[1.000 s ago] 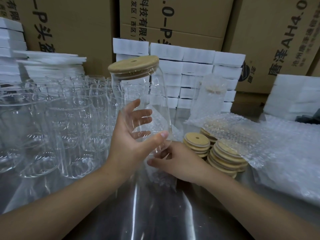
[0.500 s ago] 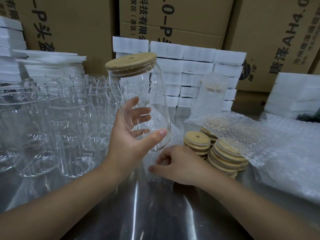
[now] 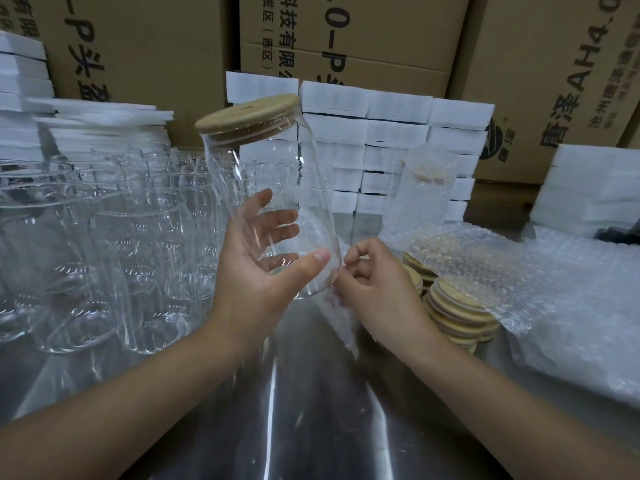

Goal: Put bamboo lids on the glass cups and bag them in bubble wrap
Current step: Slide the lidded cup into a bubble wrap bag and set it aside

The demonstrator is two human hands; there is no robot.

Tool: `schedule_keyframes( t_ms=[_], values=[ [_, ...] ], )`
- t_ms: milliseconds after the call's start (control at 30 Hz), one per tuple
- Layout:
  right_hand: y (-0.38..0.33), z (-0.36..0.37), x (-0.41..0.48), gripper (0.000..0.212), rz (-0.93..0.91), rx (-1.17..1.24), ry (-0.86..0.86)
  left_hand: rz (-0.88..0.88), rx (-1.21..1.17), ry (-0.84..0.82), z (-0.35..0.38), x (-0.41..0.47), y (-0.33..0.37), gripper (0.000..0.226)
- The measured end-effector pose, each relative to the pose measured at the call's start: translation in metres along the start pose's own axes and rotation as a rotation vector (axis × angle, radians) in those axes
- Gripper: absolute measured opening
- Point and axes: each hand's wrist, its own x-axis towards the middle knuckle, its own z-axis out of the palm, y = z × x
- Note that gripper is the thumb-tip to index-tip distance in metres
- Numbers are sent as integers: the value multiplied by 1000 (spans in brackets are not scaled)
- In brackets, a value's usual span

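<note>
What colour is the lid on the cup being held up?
Light tan bamboo lid, wood grain faintly visible; the head view shows it.

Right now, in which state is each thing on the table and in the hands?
Held glass cup: lidded, tilted, unbagged.
Left hand: grips that cup.
Right hand: pinches a bubble-wrap bag.
Other glass cups: upright, unlidded.
Bagged cup: upright, lidded.
Spare bamboo lids: stacked.
</note>
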Motion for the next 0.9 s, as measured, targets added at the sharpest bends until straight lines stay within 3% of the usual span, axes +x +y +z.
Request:
schedule_keyframes(
  t_ms=[200,400,600,733,833,900],
  values=[
    [-2,-6,3,16,-9,71,30,-4,2,-10,0,-1,0,78],
    [-5,-6,2,32,-20,100,60,-10,13,-24,0,-2,2,78],
    [-5,-6,1,18,-33,93,27,-17,31,-53,0,-4,1,78],
    [-6,-5,0,23,-122,50,128,-7,29,-58,0,-3,-2,79],
    [-14,-11,-3,21,-223,228,123,-11,42,-73,0,-2,-4,81],
    [-17,-13,-7,49,-265,295,-38,-13,71,-97,-1,-2,-6,86]
  ],
)
